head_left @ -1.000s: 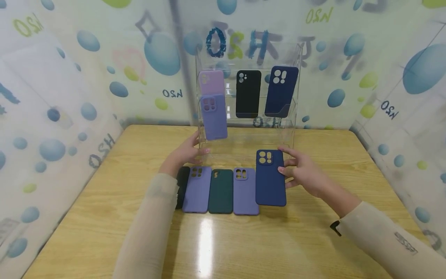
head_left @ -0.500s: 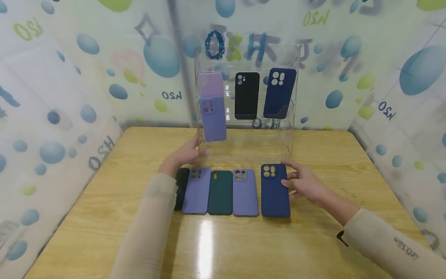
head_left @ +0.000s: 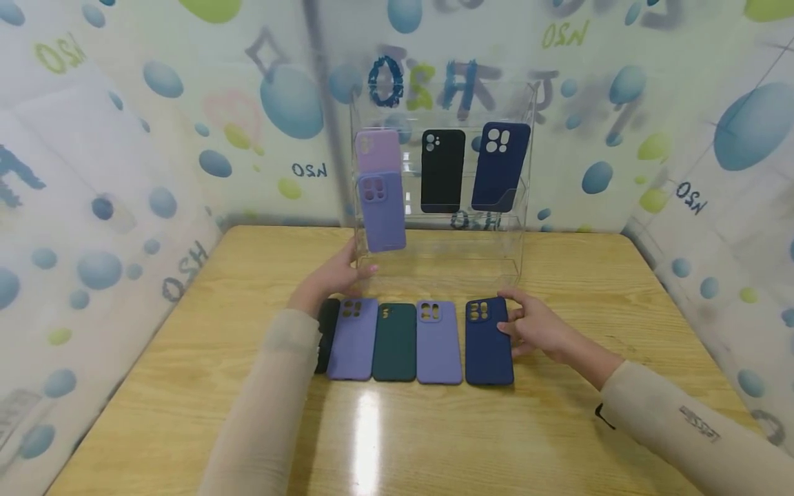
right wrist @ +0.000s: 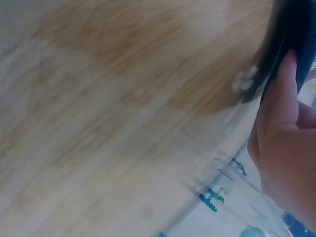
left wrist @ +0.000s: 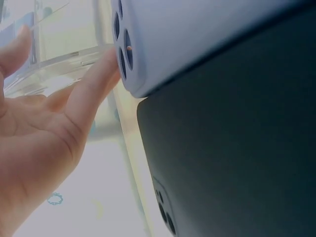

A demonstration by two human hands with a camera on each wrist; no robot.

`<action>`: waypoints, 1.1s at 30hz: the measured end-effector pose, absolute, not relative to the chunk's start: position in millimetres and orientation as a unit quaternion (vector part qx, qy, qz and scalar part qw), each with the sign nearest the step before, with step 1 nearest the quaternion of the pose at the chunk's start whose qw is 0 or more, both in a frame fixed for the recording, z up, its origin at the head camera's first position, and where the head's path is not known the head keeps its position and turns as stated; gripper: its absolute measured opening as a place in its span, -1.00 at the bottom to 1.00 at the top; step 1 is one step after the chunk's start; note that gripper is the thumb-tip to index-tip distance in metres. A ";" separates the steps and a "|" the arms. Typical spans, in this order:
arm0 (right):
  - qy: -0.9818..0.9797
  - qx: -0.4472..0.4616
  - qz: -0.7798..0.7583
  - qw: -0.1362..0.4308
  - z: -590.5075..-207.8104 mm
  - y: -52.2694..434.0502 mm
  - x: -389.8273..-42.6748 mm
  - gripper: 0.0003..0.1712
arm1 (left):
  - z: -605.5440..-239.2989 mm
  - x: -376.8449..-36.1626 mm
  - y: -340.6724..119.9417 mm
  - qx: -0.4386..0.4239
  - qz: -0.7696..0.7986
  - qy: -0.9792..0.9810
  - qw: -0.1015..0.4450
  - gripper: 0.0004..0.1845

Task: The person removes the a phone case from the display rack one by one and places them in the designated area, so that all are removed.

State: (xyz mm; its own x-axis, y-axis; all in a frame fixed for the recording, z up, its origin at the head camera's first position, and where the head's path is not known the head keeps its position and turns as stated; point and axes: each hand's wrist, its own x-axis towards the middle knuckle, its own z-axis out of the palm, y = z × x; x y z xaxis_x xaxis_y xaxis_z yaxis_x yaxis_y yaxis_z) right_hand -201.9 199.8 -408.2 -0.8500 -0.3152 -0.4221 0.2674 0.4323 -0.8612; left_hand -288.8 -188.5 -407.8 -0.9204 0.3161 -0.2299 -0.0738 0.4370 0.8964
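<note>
My right hand [head_left: 536,327] pinches the right edge of a dark blue phone case [head_left: 489,351], low over the wooden table at the right end of a row. In the right wrist view my thumb lies along the dark case [right wrist: 289,29], and light through its camera holes falls on the table. Left of it lie a purple phone case [head_left: 438,351], a dark green phone case [head_left: 395,351], another purple case [head_left: 352,348] and a black case [head_left: 326,337], partly hidden by my left arm. My left hand [head_left: 335,273] rests at the lower left corner of a clear display stand [head_left: 440,270], fingers fairly straight.
On the stand are a pink-purple case [head_left: 380,150], a purple case [head_left: 383,220] in front below it, a black case [head_left: 442,172] and a navy case [head_left: 501,169]. Patterned walls [head_left: 260,172] close in the wooden table [head_left: 527,441] at the back and sides.
My right hand has brought the dark blue case down and slightly right, clear of the purple case's edge, and tilted it flatter toward the table. My left hand has stayed by the stand.
</note>
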 end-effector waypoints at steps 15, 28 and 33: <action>0.848 -0.019 -0.466 0.251 -419.2 200.0 -210.0 -0.14 | -405.5 -284.3 -184.1 0.042 0.533 0.820 0.202 -0.02; 0.858 -0.029 -0.448 0.250 -417.9 192.4 -209.3 -0.22 | -403.6 -283.4 -184.8 0.031 0.531 0.821 0.209 -0.03; 0.866 -0.038 -0.434 0.245 -418.5 190.6 -209.2 -0.19 | -404.2 -284.3 -184.5 0.028 0.535 0.818 0.209 -0.04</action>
